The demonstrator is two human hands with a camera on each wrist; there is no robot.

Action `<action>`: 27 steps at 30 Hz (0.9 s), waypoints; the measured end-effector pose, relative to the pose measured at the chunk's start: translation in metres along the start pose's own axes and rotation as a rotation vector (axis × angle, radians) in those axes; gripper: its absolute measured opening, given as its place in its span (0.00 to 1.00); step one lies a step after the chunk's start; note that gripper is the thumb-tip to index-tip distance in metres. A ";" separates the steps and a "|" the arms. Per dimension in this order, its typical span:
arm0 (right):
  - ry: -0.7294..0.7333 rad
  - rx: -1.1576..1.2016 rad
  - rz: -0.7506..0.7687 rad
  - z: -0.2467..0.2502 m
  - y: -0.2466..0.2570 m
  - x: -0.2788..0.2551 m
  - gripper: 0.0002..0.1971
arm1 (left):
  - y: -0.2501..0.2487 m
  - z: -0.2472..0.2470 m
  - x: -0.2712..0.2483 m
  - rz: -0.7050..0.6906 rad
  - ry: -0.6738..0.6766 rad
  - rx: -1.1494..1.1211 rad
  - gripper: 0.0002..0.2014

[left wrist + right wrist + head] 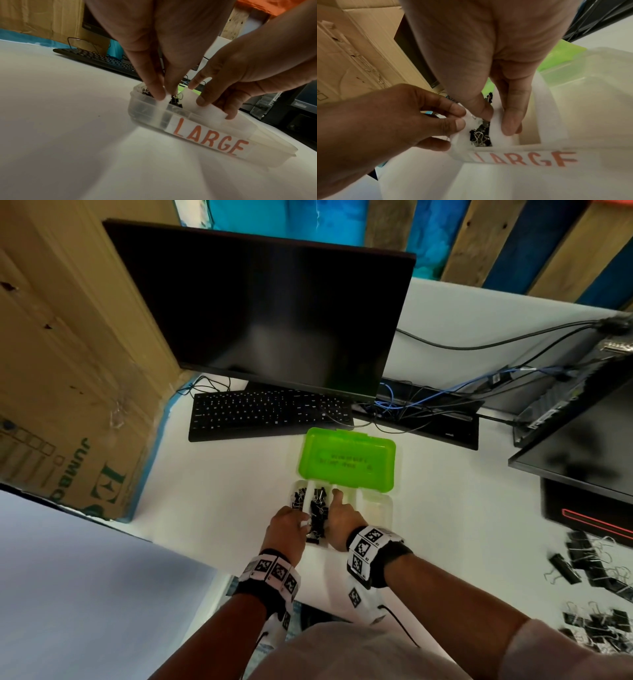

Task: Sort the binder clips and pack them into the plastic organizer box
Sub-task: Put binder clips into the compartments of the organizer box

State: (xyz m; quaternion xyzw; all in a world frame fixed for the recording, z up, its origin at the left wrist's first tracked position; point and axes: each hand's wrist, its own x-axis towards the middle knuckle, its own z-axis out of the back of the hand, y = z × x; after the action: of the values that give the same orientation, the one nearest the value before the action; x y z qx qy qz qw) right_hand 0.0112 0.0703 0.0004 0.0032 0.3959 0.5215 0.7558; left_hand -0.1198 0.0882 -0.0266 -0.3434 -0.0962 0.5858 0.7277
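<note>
The organizer box (381,510) lies open on the white desk, its green lid (346,460) folded back. Its clear front wall (211,140) carries a "LARGE" label (527,158). White foam dividers split it into compartments. Black binder clips (318,505) fill the two left compartments and show between my hands (479,135). My left hand (301,523) pinches the left divider (160,106) at the near edge. My right hand (334,508) pinches the neighbouring divider (496,129) between thumb and fingers. More loose clips (596,577) lie in piles at the far right.
A black keyboard (270,414) and dark monitor (267,316) stand just behind the box. A big cardboard carton (68,371) walls off the left. A second monitor (582,446) and tangled cables (445,395) crowd the right rear.
</note>
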 end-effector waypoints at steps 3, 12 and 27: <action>0.011 0.037 -0.014 -0.002 -0.001 0.001 0.41 | 0.004 -0.001 0.001 0.008 -0.009 -0.026 0.08; -0.012 0.163 -0.077 -0.013 0.005 0.003 0.44 | 0.017 -0.003 0.004 0.083 -0.044 -0.150 0.07; 0.020 0.230 -0.164 -0.016 0.016 0.006 0.40 | 0.038 0.002 0.001 0.138 -0.055 -0.438 0.14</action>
State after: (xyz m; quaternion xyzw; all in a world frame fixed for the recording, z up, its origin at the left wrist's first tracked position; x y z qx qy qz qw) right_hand -0.0100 0.0753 -0.0078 0.0525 0.4598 0.4092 0.7864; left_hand -0.1505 0.0933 -0.0487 -0.4829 -0.2171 0.6084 0.5912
